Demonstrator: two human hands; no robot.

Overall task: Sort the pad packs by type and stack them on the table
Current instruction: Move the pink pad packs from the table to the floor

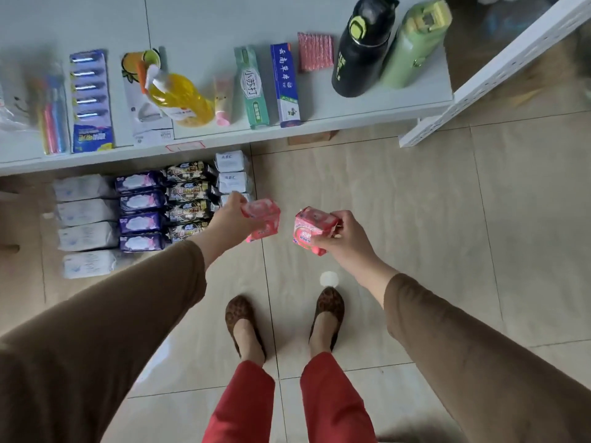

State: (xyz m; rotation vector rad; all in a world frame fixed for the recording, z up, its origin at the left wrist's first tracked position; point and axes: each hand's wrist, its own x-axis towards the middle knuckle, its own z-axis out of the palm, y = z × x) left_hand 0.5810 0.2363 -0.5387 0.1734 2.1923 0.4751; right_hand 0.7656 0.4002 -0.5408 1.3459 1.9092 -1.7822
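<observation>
Over a tiled floor [415, 219], with sorted packs [140, 215] ranked at nine o'clock, each hand's grip, left [230, 219] and right [345, 238], is clamped on a pink pack [263, 220] [311, 230]; the loose wrappers risk slipping, toppling rows.

Long brown sleeves [121, 314] on both arms, ending short of wrists. Red cropped trousers [243, 404]. Brown leopard-print flat shoes [238, 311], low-cut, tops of feet bare.
</observation>
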